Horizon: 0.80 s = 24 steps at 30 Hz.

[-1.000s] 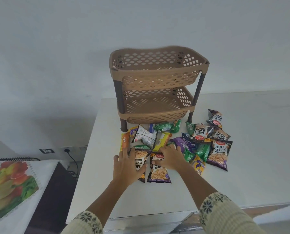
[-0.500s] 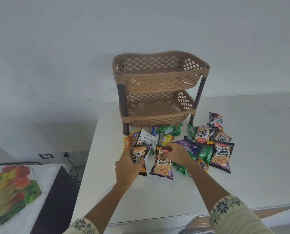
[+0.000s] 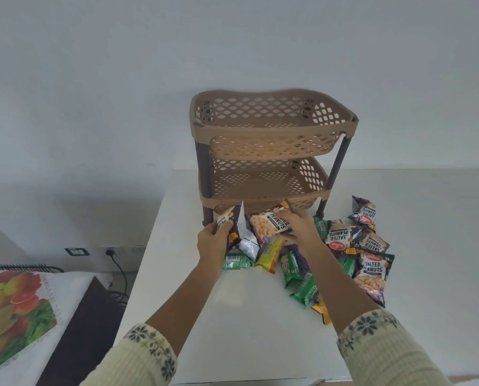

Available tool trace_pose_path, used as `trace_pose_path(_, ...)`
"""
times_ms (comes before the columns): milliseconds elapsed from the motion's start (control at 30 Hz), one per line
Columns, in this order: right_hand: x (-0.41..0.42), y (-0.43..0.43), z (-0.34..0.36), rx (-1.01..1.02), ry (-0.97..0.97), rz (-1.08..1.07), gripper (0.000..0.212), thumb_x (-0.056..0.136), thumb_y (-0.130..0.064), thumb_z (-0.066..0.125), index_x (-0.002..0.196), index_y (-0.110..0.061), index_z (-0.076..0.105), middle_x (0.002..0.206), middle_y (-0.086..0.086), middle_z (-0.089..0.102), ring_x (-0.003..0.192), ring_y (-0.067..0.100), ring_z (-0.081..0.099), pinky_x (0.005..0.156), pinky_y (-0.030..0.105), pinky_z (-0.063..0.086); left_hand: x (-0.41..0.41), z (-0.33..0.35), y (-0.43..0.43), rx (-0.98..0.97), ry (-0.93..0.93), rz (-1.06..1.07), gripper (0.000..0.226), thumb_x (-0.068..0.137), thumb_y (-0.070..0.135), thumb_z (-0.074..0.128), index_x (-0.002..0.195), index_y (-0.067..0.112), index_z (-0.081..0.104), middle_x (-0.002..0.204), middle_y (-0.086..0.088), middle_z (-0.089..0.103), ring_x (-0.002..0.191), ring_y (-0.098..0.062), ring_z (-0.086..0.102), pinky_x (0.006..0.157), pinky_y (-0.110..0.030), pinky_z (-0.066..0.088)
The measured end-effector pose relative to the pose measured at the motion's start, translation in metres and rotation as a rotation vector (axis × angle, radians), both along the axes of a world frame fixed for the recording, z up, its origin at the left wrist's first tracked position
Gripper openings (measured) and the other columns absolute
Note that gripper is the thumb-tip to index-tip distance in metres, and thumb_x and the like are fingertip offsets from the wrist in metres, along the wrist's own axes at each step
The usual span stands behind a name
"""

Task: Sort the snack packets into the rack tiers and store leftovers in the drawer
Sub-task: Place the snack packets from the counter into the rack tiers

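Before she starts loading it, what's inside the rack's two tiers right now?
Both tiers of the rack look empty. The raised packets in the left hand and right hand hide the lower tier's front edge.

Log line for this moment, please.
left hand: holds peanut packet | right hand: holds second peanut packet | rack: both tiers empty | remaining packets: on table

Packets (image 3: pixel 344 252) before rack (image 3: pixel 263 151)
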State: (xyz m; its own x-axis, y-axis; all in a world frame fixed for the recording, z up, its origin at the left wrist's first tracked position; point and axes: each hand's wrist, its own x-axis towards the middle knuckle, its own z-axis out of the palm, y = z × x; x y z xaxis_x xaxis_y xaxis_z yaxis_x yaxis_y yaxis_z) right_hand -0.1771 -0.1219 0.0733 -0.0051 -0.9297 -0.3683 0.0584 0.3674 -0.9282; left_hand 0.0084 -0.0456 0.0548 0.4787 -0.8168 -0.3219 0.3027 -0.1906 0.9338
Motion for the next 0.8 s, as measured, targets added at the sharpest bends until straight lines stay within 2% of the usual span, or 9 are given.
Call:
trace_pose_path(67, 0.003, -0.012, 0.005, -0.004, -0.055, -0.037, 0.044, 0.077, -0.027, 0.081, 0.116, -0.015, 0.063, 0.112, 0.003, 0.068, 0.106, 0.021, 0.064, 0.07, 0.035, 0.061, -0.003, 0.005, -0.012, 0.007, -0.039, 0.015, 0.026, 0.086, 0.025, 0.069, 0.107, 0.009, 0.071, 0.1, -0.016, 0.073, 0.093, -0.035, 0.07, 0.088, -0.052, 0.056)
trace_pose_path(200, 0.013, -0.04, 0.016, -0.007, -0.108, -0.065, 0.025, 0.081, -0.02, 0.078, 0.102, -0.019, 0.065, 0.111, 0.006, 0.068, 0.102, 0.022, 0.064, 0.075, 0.039, 0.062, -0.007, 0.006, -0.032, 0.037, -0.154, 0.072, 0.022, 0.084, 0.03, 0.068, 0.101, 0.016, 0.072, 0.095, -0.009, 0.073, 0.089, -0.028, 0.07, 0.086, -0.049, 0.056)
trace_pose_path(300, 0.024, -0.062, 0.029, 0.039, -0.151, -0.085, 0.017, 0.083, -0.014, 0.077, 0.092, -0.017, 0.062, 0.105, 0.003, 0.06, 0.1, 0.024, 0.06, 0.075, 0.042, 0.062, -0.012, 0.003, -0.039, 0.052, -0.231, 0.121, 0.027, 0.085, 0.03, 0.067, 0.108, 0.017, 0.07, 0.096, -0.006, 0.072, 0.088, -0.024, 0.069, 0.086, -0.045, 0.057)
trace_pose_path(400, 0.037, -0.083, 0.035, 0.101, -0.175, -0.045, 0.034, 0.085, -0.011, 0.074, 0.113, -0.004, 0.056, 0.115, 0.007, 0.054, 0.104, 0.027, 0.06, 0.079, 0.043, 0.061, -0.016, 0.001, -0.043, 0.053, -0.305, 0.188, 0.03, 0.084, 0.032, 0.068, 0.111, 0.019, 0.067, 0.098, -0.003, 0.071, 0.086, -0.018, 0.069, 0.084, -0.04, 0.058)
trace_pose_path(500, 0.054, -0.103, 0.039, 0.128, -0.222, -0.028, 0.051, 0.087, -0.006, 0.07, 0.133, -0.002, 0.049, 0.128, 0.009, 0.049, 0.112, 0.03, 0.056, 0.08, 0.045, 0.061, -0.017, 0.001, -0.047, 0.042, -0.391, 0.237, 0.031, 0.083, 0.035, 0.07, 0.112, 0.023, 0.064, 0.099, 0.001, 0.07, 0.083, -0.013, 0.068, 0.073, -0.031, 0.057)
trace_pose_path(667, 0.081, -0.135, 0.034, 0.146, -0.116, 0.023, 0.043, 0.089, 0.001, 0.063, 0.131, -0.003, 0.051, 0.137, 0.017, 0.049, 0.115, 0.03, 0.054, 0.076, 0.042, 0.061, -0.018, 0.002, -0.053, 0.061, -0.577, 0.213, 0.044, 0.082, 0.044, 0.068, 0.122, 0.028, 0.059, 0.11, 0.004, 0.063, 0.096, -0.015, 0.064, 0.084, -0.037, 0.056)
trace_pose_path(767, 0.09, -0.15, 0.026, 0.144, 0.016, 0.084, 0.048, 0.091, -0.001, 0.063, 0.137, -0.002, 0.048, 0.138, 0.015, 0.05, 0.116, 0.029, 0.054, 0.064, 0.037, 0.058, -0.018, 0.001, -0.053, 0.082, -0.625, 0.229, 0.046, 0.082, 0.045, 0.066, 0.124, 0.028, 0.059, 0.109, 0.004, 0.062, 0.096, -0.014, 0.063, 0.083, -0.037, 0.056)
trace_pose_path(800, 0.092, -0.155, 0.022, 0.143, 0.053, 0.112, 0.051, 0.09, -0.002, 0.065, 0.138, -0.001, 0.047, 0.14, 0.015, 0.049, 0.118, 0.03, 0.053, 0.064, 0.037, 0.058, -0.018, 0.0, -0.053, 0.084, -0.635, 0.236, 0.046, 0.082, 0.045, 0.066, 0.124, 0.028, 0.059, 0.108, 0.005, 0.062, 0.095, -0.013, 0.063, 0.082, -0.037, 0.056)
